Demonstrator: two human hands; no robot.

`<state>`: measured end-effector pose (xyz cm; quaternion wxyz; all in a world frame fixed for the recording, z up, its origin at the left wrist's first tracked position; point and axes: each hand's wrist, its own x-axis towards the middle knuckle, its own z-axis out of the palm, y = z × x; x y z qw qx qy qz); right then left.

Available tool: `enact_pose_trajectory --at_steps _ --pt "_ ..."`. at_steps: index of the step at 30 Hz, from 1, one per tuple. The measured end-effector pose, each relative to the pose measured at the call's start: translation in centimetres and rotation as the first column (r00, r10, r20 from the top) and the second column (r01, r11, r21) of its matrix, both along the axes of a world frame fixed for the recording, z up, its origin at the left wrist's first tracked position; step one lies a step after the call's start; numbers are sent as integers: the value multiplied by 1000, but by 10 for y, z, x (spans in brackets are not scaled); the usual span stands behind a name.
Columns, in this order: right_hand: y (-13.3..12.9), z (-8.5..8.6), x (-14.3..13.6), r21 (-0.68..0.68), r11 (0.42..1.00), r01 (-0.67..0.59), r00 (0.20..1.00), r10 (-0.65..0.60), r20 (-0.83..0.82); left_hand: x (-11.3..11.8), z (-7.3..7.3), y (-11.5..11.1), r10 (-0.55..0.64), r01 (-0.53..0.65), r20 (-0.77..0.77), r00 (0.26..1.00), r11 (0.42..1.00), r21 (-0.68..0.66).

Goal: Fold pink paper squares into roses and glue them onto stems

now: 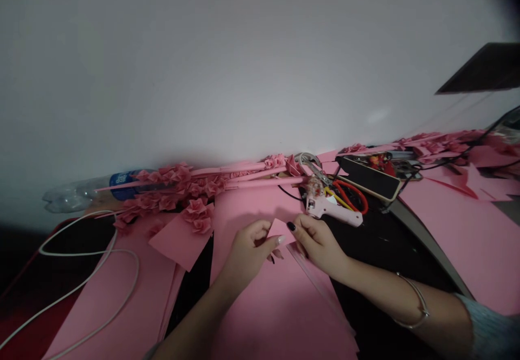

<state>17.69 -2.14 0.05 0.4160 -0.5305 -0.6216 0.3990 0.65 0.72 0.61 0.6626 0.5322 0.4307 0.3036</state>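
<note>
A small folded piece of pink paper (278, 229) is held between both hands, above a stack of pink paper sheets (260, 306). My left hand (254, 243) pinches its left side, thumb on top and fingertips behind. At the right corner of the paper, my right hand (317, 241) grips with thumb and forefinger. Part of the paper is hidden by my fingers. Just beyond my right hand lies a pink hot glue gun (335, 210). Left of my left hand, pink paper roses (199, 215) rest beside a loose pink square (181, 241).
A clear plastic bottle (77, 195) lies at the left by the wall. A white cable (87, 253) loops over the pink sheets there. Behind the glue gun are red-handled scissors or pliers (357, 196), a roll of tape (307, 161) and a black phone (369, 178).
</note>
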Motion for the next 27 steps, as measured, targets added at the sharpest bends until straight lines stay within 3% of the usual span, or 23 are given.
enact_pose_trajectory --at_steps 5,9,13,16,20,24,27 --pt "-1 0 0 -46 997 -55 997 53 -47 1 0 -2 -54 56 -61 997 998 31" --pt "-2 -2 -1 -84 993 -85 985 71 -155 0 2 -2 -8 16 -99 995 996 85" --pt "-1 -1 0 -76 993 -94 992 87 -87 -2 4 0 32 -15 -159 987 994 105" --pt "-1 2 1 -82 989 -126 990 121 -69 -6 4 2 -91 104 -169 981 992 71" --pt "3 6 5 -105 956 -273 960 263 -101 -13 5 6 -272 278 -137 953 960 22" --pt "6 8 8 -70 931 -358 934 357 -28 -16 7 6 -338 358 -188 922 930 86" --pt "6 9 6 -47 929 -366 927 369 65 -17 9 4 -322 359 -224 920 921 152"
